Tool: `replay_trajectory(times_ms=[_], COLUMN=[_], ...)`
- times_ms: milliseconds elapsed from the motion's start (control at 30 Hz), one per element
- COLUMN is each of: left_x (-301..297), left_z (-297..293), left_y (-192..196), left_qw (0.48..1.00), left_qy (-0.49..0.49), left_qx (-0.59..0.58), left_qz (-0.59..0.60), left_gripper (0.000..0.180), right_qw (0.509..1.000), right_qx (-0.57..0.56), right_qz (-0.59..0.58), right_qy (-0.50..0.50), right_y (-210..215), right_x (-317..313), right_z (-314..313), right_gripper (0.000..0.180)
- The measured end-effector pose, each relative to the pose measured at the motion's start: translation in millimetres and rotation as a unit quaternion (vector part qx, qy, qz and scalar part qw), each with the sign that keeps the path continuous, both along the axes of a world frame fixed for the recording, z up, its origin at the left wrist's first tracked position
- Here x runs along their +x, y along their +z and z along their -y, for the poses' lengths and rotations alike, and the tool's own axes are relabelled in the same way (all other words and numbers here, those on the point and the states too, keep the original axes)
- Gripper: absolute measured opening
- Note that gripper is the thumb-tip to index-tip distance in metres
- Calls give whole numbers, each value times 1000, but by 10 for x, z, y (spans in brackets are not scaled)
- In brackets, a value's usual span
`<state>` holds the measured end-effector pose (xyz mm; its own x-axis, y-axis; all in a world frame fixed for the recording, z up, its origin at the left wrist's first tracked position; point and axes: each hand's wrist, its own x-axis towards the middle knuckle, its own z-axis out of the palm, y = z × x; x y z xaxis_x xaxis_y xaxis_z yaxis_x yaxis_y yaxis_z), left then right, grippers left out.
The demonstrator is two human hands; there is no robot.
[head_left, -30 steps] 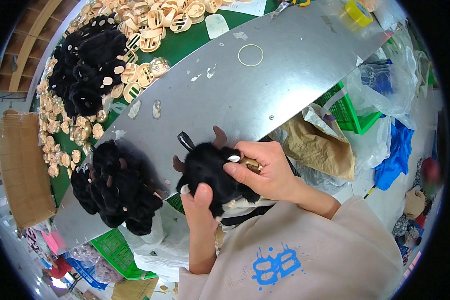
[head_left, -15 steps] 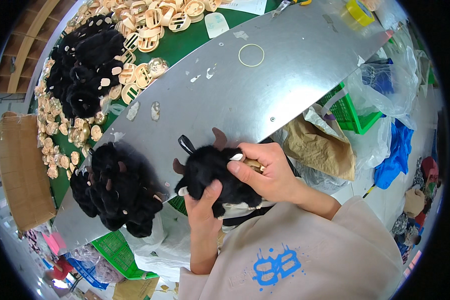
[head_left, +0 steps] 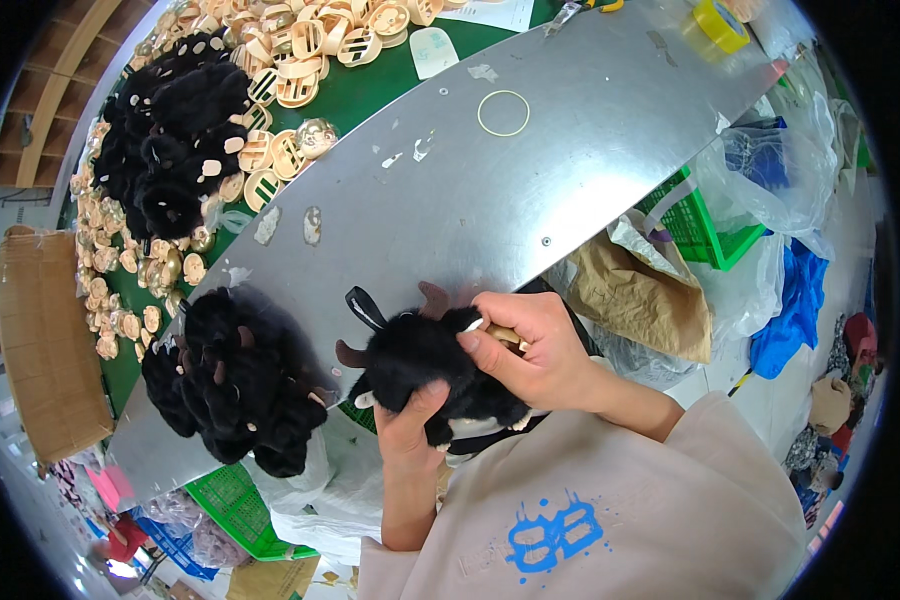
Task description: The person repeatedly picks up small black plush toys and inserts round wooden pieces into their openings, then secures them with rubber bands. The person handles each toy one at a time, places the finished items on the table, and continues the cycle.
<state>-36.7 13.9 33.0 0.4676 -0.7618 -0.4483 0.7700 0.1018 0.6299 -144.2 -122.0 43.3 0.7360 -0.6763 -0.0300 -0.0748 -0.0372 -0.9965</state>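
Between my hands is a black plush bull (head_left: 405,355) with brown horns, a dark hanging loop and pale feet. My left hand (head_left: 412,430) is closed round its lower left side, thumb on the fur. My right hand (head_left: 530,350) pinches the plush's ear on the right. A shiny gold-coloured piece (head_left: 507,337) shows under the right fingers, partly covered, so how it meets the plush is hidden. To the left, a pile of similar black plush bulls (head_left: 240,375) lies on the metal tabletop (head_left: 450,190).
Beyond the metal edge, a green surface (head_left: 375,80) carries many cream and gold plastic pieces (head_left: 305,60) and another heap of black plush (head_left: 175,130). A thin ring (head_left: 503,112) lies on the metal. Green crates (head_left: 710,225) and bags stand beside the table; a cardboard box (head_left: 55,340) is far left.
The plush has moved slightly toward me, and its horns and loop sit lower. My right hand stays on its ear side; the left keeps its hold.
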Motion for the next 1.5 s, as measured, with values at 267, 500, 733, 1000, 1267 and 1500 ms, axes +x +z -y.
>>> replay_trajectory(times_ms=[267, 500, 733, 1000, 1267, 1500], left_x=[35, -47, -77, -91, -121, -168], left_z=[-64, 51, 104, 125, 92, 103], left_y=[25, 119, 90, 95, 110, 172], left_qw=[1000, 988, 978, 988, 983, 977], left_qy=[-7, -30, 69, 69, 63, 66], left_qx=[5, 77, 120, 83, 83, 123], left_qz=[8, 133, 158, 111, 152, 161], left_gripper=[49, 54, 47, 39, 36, 34], right_qw=[1000, 996, 989, 967, 967, 989], right_qx=[-12, -88, -37, 217, 215, 84], right_qz=[-6, 10, 101, 132, 135, 116], right_qy=[4, -15, -99, -7, 8, -21], right_y=[12, 2, -29, 133, 41, 48], right_x=[20, 14, -45, -74, -44, -12], right_z=[-27, 30, 75, -74, -50, -83], right_gripper=[22, 14, 22, 33, 23, 27])
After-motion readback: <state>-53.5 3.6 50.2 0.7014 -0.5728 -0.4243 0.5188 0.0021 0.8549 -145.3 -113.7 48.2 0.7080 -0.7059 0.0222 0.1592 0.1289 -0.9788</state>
